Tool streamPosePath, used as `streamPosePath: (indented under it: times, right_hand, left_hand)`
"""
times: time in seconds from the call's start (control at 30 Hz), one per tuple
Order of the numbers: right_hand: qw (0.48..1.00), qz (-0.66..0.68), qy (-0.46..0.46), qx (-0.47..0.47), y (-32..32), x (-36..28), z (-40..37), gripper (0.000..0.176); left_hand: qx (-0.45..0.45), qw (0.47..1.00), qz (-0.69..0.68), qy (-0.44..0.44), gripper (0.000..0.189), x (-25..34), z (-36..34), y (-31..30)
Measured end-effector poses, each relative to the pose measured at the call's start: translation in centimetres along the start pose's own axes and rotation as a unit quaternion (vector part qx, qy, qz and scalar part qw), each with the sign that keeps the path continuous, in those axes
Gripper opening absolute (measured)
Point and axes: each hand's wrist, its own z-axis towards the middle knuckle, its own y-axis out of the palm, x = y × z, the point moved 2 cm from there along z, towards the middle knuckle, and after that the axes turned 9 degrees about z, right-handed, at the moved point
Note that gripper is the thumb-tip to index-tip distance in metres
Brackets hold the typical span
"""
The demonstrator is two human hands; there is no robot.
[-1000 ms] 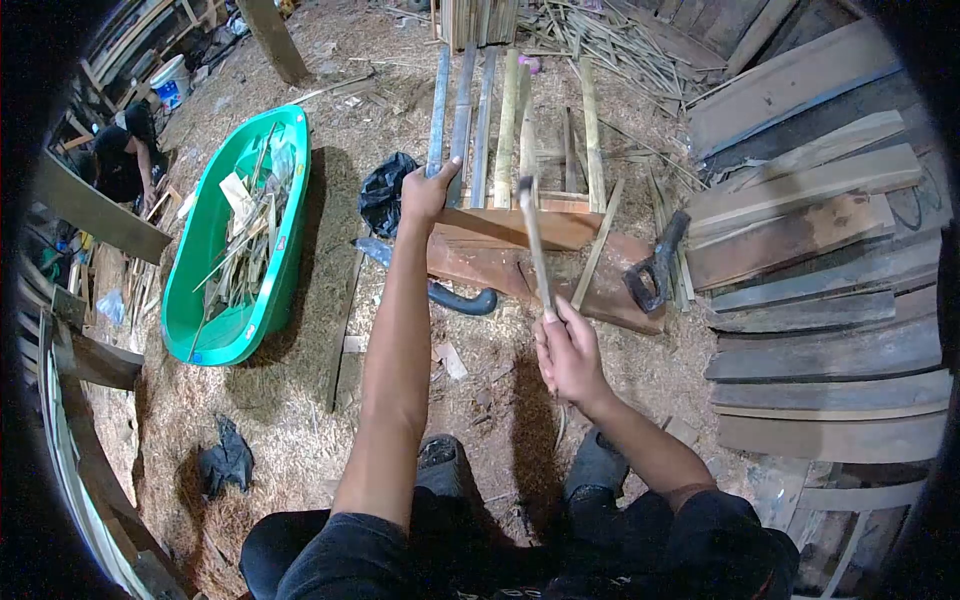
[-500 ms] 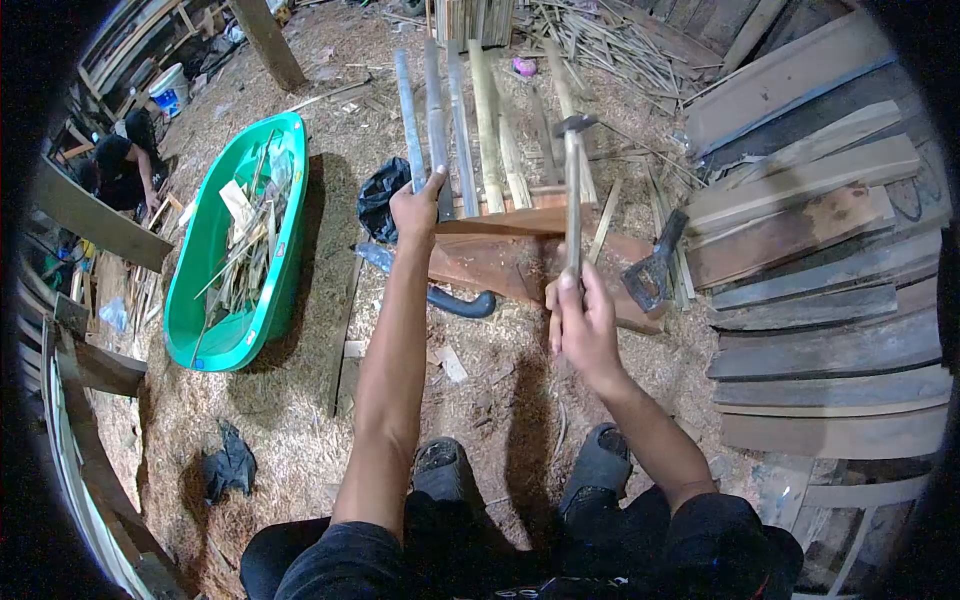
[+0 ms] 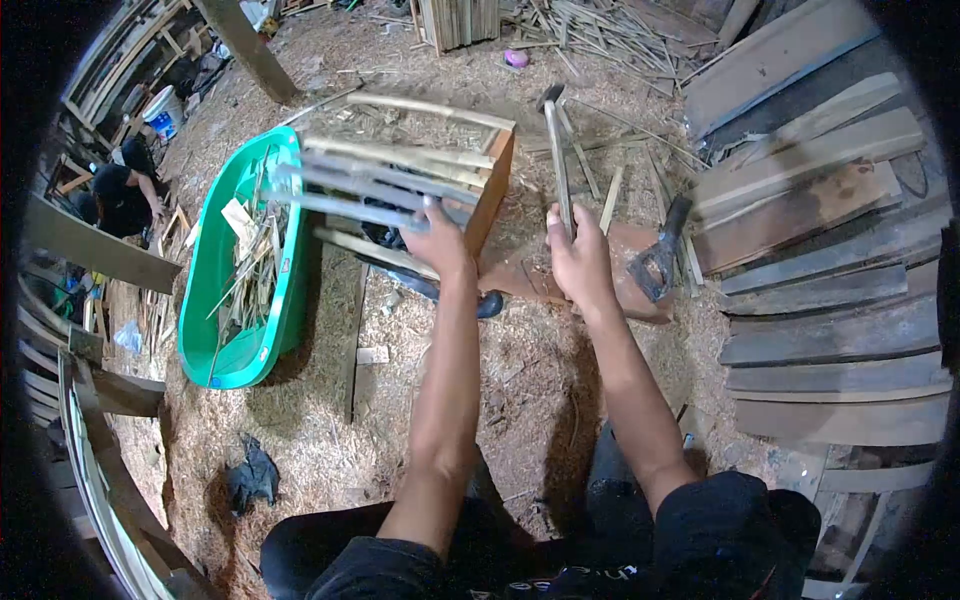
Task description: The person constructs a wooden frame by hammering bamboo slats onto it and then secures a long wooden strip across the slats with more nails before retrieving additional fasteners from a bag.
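Note:
My left hand (image 3: 440,240) is closed on a wooden slat frame (image 3: 497,185), several thin slats fixed to a reddish-brown board. Its slats point left, blurred by motion, their far ends over the rim of a green tub (image 3: 288,300). In my right hand (image 3: 582,262) is a hammer (image 3: 558,150), gripped by its wooden handle with the head up and away from me. A reddish plank (image 3: 625,250) lies on the ground below both hands. On its right end rests a dark-handled tool (image 3: 658,260), perhaps a saw. Another dark curved handle (image 3: 488,304) shows beneath the frame.
The green tub holds wood scraps (image 3: 250,260). Stacked boards (image 3: 820,300) line the right side, and a heap of thin sticks (image 3: 600,50) lies at the back. Another person (image 3: 125,190) crouches at far left, beyond a wooden rail (image 3: 100,245). Shavings cover the floor.
The slat frame has swung round in my left hand, its slats turning from pointing away from me to pointing left. My right hand still holds the hammer, now a little farther left.

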Motion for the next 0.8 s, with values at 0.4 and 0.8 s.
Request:
streamPosePath:
  times: [0.4, 0.8]
  right_hand:
    - [0.984, -0.108, -0.038, -0.14, 0.7, -2.6, -2.6, 0.049]
    - [0.978, -0.141, -0.066, -0.139, -1.9, -3.4, -3.7, 0.055]
  left_hand:
    - [-0.001, 0.994, 0.104, -0.029, 0.045, -0.8, 0.7, -1.5]
    - [0.001, 0.993, 0.105, 0.059, 0.039, 0.8, -4.8, -0.2]
